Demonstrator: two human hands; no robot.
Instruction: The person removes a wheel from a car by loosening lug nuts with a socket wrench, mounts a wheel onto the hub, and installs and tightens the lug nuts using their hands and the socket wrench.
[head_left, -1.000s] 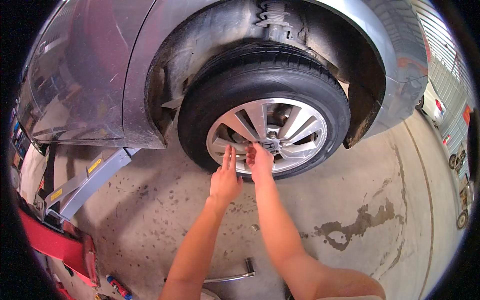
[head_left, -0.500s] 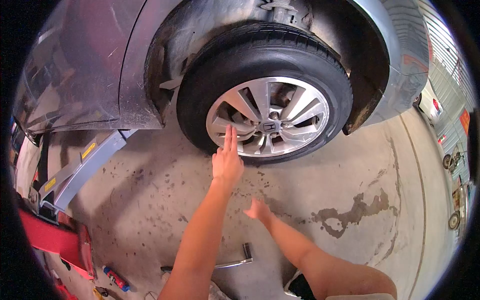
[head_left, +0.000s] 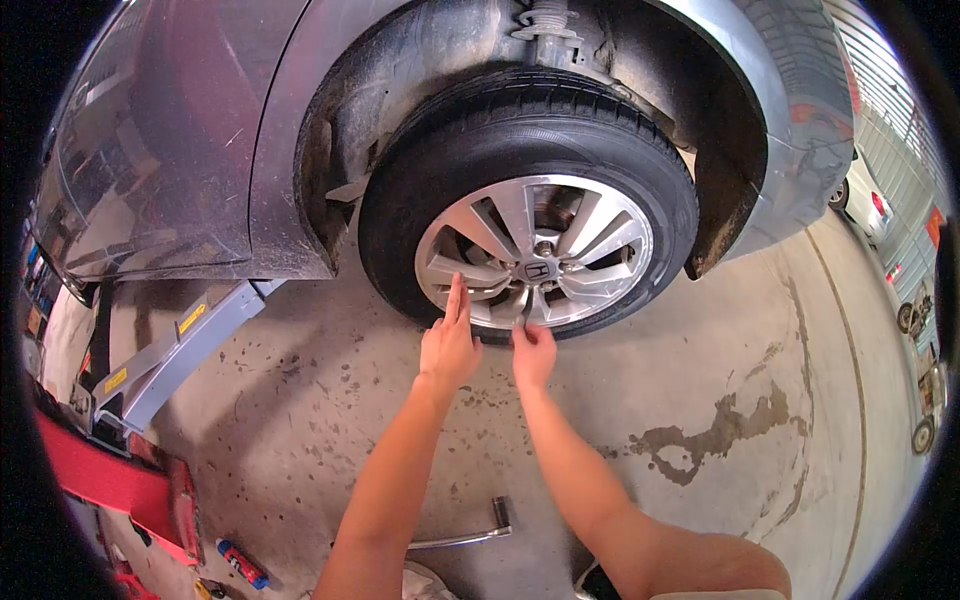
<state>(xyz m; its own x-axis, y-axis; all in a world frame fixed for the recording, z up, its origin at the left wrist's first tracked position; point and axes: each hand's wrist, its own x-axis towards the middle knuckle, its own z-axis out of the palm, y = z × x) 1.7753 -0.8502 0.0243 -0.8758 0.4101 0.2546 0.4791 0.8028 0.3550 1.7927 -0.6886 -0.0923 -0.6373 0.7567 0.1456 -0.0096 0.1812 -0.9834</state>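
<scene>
A car wheel with a silver alloy rim (head_left: pixel 594 234) and black tire (head_left: pixel 400 215) hangs in the wheel arch of a grey car (head_left: pixel 180 170). My left hand (head_left: pixel 450 345) has two fingers stretched up against the lower left of the rim, its other fingers curled, and it holds nothing visible. Beside it, my right hand (head_left: pixel 535 355) is at the rim's bottom edge, thumb and fingers pinched together. What lies between them, if anything, is too small to make out. Lug nuts surround the center cap (head_left: pixel 538 270).
A grey lift arm (head_left: pixel 185 345) reaches under the car from a red lift base (head_left: pixel 130 490). On the floor lie a socket wrench (head_left: pixel 470 538) and a blue-and-red bottle (head_left: pixel 242 564). A dark stain (head_left: pixel 720 432) marks the concrete at right. Another white car (head_left: pixel 868 200) stands behind.
My right hand has risen from above the floor to the bottom of the rim, and its fingers have closed. My left hand stays at the rim. The view has shifted slightly.
</scene>
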